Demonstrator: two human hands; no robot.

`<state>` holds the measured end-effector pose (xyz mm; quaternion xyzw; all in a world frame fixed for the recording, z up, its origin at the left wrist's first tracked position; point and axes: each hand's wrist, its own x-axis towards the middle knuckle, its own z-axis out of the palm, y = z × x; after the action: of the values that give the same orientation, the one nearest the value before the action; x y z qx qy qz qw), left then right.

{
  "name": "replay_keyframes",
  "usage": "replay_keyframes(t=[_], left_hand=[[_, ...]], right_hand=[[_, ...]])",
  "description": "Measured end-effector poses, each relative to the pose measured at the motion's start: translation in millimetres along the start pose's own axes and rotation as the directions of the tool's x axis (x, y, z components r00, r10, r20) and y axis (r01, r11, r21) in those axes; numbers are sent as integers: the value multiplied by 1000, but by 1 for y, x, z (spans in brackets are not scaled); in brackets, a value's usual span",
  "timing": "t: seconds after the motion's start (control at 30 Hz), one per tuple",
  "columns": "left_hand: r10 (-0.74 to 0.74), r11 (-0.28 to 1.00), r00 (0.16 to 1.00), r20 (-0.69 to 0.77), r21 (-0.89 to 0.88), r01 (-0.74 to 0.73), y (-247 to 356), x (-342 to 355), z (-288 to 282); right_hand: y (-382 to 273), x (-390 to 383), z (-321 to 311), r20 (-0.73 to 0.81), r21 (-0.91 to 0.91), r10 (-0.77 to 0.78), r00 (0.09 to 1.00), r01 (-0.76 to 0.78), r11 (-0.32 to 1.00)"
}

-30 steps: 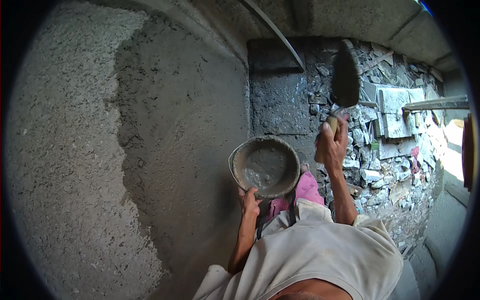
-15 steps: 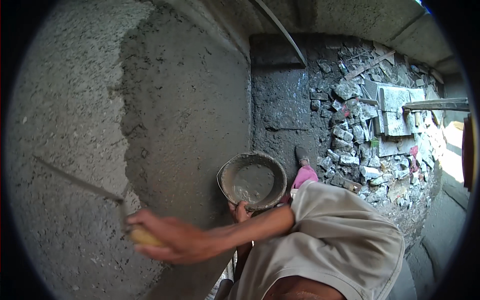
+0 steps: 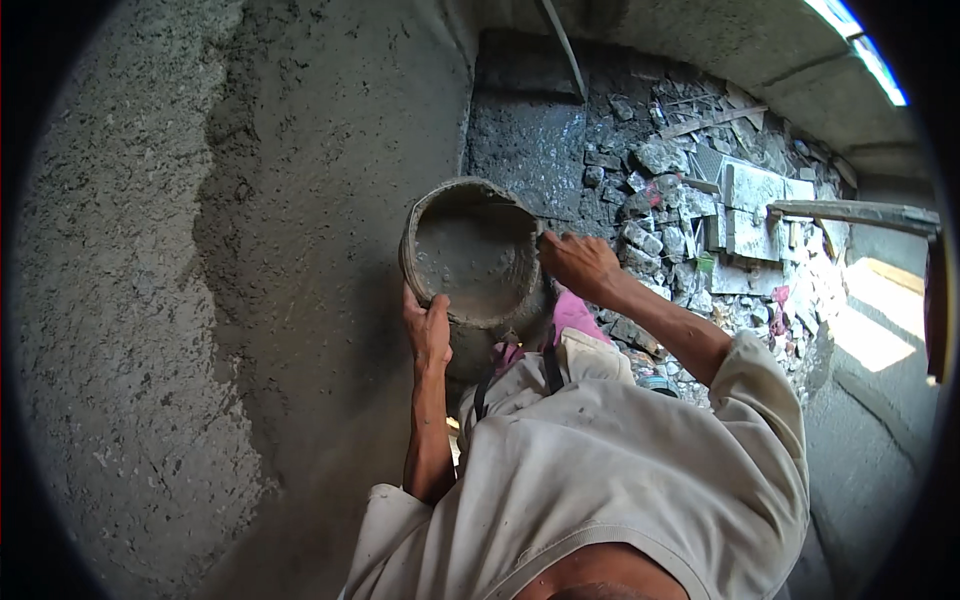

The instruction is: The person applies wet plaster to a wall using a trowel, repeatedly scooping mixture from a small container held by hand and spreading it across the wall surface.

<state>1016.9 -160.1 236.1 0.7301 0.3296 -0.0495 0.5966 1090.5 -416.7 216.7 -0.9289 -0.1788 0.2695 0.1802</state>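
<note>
A: Now, where is the mortar pan (image 3: 475,255) sitting?

B: Up at chest height, just beside the rendered wall (image 3: 300,250), tipped so its mouth faces the person. Grey wet mortar (image 3: 478,262) lines the inside. The left hand (image 3: 428,330) holds it from below, fingers curled round the lower rim and closed on it.

A: And the right hand (image 3: 575,262)?

B: At the pan's right rim, fingers folded together as if round a handle. I take it to be a trowel dipping into the mix, but the blade is hidden, so I cannot tell for sure what it grips.

A: How would you load it well?

B: Keep the pan steady and tilted toward the tool, so the mortar slides to the low side. Scoop from that side with a shallow stroke, and take a modest load that will not drop off. Hold the pan close to the wall so little is lost on the way.

A: Any hazard?

B: The rubble heap (image 3: 690,220) lies below on the right; footing looks uneven, so the stance should stay planted.
</note>
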Motion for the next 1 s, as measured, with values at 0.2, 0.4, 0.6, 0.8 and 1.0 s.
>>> replay_keyframes(t=[0.2,0.4,0.6,0.8,1.0], left_hand=[[172,985,981,86,-44,-169,11,-1,8],[184,978,975,121,-123,-169,-32,18,-17],[-323,865,940,114,-367,342,-81,9,-47],[-282,914,957,64,-285,288,-134,-32,-109],[-311,903,944,110,-275,330,-115,-81,-148]], right_hand=[[4,-9,25,394,734,-10,919,-308,605],[-19,-52,42,258,881,-26,966,-224,416],[-55,-101,-2,177,980,113,978,-186,66],[-102,-83,-40,-404,864,555,727,503,-29],[-155,121,24,-878,463,463,-122,34,886]])
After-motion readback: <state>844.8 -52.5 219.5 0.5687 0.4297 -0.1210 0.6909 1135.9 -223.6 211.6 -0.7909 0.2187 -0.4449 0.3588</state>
